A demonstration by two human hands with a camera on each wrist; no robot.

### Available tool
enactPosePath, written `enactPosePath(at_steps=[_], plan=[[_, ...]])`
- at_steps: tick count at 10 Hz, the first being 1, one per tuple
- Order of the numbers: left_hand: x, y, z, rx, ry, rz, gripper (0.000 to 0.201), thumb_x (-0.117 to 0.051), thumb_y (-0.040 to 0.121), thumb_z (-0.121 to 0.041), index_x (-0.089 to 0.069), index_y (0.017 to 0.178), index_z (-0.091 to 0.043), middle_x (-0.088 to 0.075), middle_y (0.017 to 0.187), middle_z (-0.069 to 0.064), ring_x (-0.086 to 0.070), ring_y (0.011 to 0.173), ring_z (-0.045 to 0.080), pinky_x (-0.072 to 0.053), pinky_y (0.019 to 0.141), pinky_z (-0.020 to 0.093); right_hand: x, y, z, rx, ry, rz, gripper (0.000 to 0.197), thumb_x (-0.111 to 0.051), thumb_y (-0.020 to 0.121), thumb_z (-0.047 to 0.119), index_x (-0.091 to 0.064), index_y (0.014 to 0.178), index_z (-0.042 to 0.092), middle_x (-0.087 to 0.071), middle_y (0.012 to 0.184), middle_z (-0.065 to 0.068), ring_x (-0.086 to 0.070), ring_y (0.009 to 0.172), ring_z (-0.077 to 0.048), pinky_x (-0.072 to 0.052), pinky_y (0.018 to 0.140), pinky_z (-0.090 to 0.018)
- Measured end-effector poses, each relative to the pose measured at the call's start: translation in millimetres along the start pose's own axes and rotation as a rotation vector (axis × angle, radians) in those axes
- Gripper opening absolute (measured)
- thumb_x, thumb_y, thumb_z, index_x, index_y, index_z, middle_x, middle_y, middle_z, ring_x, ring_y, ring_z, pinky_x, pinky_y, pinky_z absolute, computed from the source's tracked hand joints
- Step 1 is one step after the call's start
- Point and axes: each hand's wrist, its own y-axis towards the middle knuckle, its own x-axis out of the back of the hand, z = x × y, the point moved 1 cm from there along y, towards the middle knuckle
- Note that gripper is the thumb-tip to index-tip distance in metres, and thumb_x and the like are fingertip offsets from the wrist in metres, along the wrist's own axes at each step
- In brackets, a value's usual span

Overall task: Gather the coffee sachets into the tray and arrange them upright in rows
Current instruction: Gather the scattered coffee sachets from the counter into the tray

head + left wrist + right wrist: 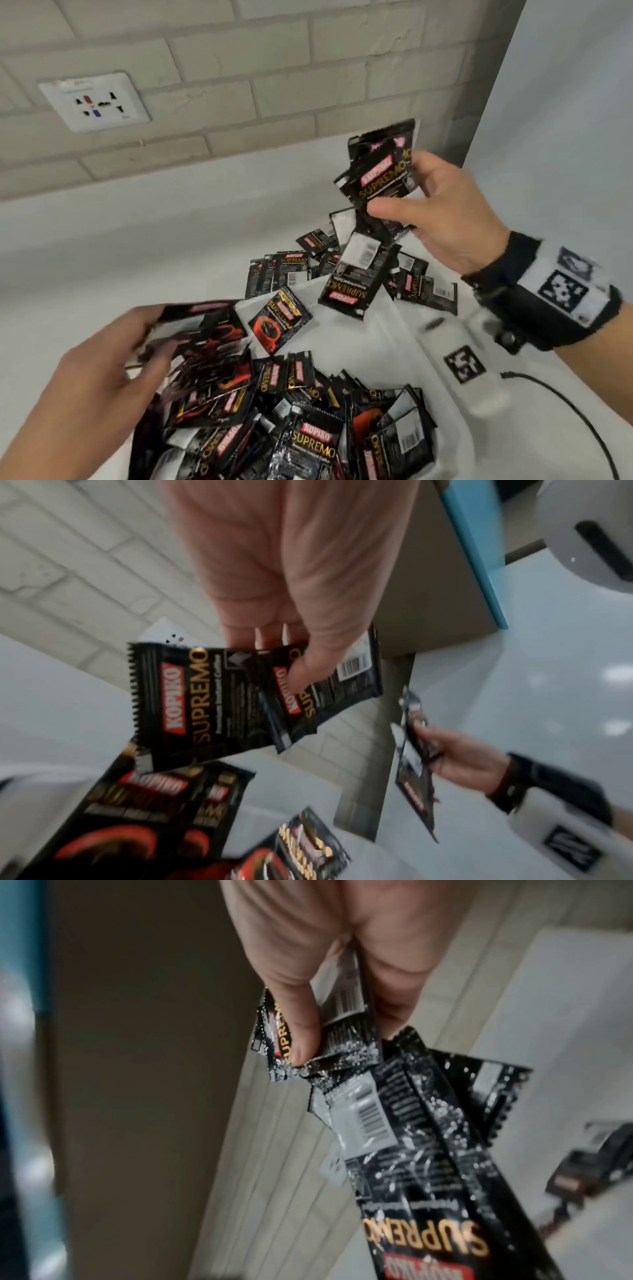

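Note:
Black Kopiko Supremo coffee sachets (308, 435) lie heaped in the white tray (346, 342) at the bottom centre, most of them tilted or flat. My left hand (147, 339) grips a blurred bunch of sachets (202, 329) over the tray's left side; in the left wrist view my thumb (301, 669) presses on two sachets (205, 702). My right hand (394, 192) is raised above the tray's far end and pinches a cluster of sachets (380, 171), with more dangling below (352, 284). The right wrist view shows that cluster (346, 1031) between thumb and fingers.
Several loose sachets (277, 270) lie on the white counter beyond the tray. A white device with a black-and-white marker (462, 366) and a black cable (565, 404) sits right of the tray. A brick wall with a socket (94, 101) stands behind, a white panel (565, 102) at right.

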Motion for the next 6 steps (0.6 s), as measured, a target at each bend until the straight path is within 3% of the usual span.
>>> enactPosePath(at_steps=[1, 2, 3, 4, 5, 6], plan=[[-12, 10, -14, -0.175, 0.212, 0.048, 0.067, -0.07, 0.078, -0.015, -0.044, 0.096, -0.073, -0.057, 0.096, -0.043, -0.055, 0.084, -0.02, -0.046, 0.065, 0.011, -36, -39, 13, 0.069, -0.119, 0.245, 0.037, -0.074, 0.069, -0.001, -0.057, 0.088, 0.026, -0.063, 0.074, 0.023, -0.058, 0.074, 0.01, -0.042, 0.073, -0.005], [-20, 11, -20, -0.12, 0.337, 0.243, 0.096, -0.074, 0.072, 0.005, -0.036, 0.1, -0.079, -0.044, 0.105, -0.055, -0.048, 0.084, -0.029, -0.045, 0.063, 0.004, -69, -69, 8, 0.109, -0.263, 0.52, 0.023, -0.058, 0.085, 0.009, -0.053, 0.1, 0.025, -0.053, 0.089, 0.016, -0.05, 0.086, 0.007, -0.041, 0.08, -0.007], [-28, 14, -18, -0.182, 0.514, 0.459, 0.095, -0.065, 0.078, 0.001, -0.029, 0.082, -0.087, -0.038, 0.087, -0.063, -0.038, 0.081, -0.039, -0.038, 0.071, -0.006, -88, -89, -11, 0.113, -0.442, 0.809, 0.029, -0.045, 0.092, -0.001, -0.051, 0.118, 0.012, -0.04, 0.104, 0.012, -0.037, 0.098, 0.001, -0.033, 0.095, -0.012], [-28, 5, 4, -0.099, 0.507, 0.575, 0.096, -0.068, 0.075, -0.014, -0.014, 0.099, -0.089, -0.033, 0.126, -0.045, -0.03, 0.121, -0.021, -0.028, 0.108, 0.014, -90, -106, -26, 0.083, -0.581, 1.004, 0.043, -0.044, 0.09, -0.006, -0.044, 0.127, 0.016, -0.036, 0.124, -0.002, -0.036, 0.113, -0.015, -0.034, 0.103, -0.032], [-28, 1, 9, -0.081, 0.518, 0.649, 0.079, -0.055, 0.078, -0.019, -0.019, 0.099, -0.086, -0.006, 0.128, -0.047, -0.01, 0.13, -0.016, -0.012, 0.113, 0.015, -88, -117, -33, 0.072, -0.812, 1.16, 0.041, -0.043, 0.095, 0.01, -0.037, 0.135, 0.015, -0.025, 0.138, -0.012, -0.031, 0.121, -0.033, -0.032, 0.101, -0.05], [-30, 0, -1, -0.053, 0.491, 0.672, 0.065, -0.048, 0.079, -0.019, -0.018, 0.108, -0.069, 0.004, 0.125, -0.048, -0.004, 0.122, -0.02, -0.016, 0.096, -0.002, -88, -119, -32, 0.092, -0.871, 1.177, 0.045, -0.043, 0.097, 0.02, -0.031, 0.14, 0.02, -0.018, 0.145, -0.013, -0.026, 0.129, -0.035, -0.031, 0.102, -0.052]])
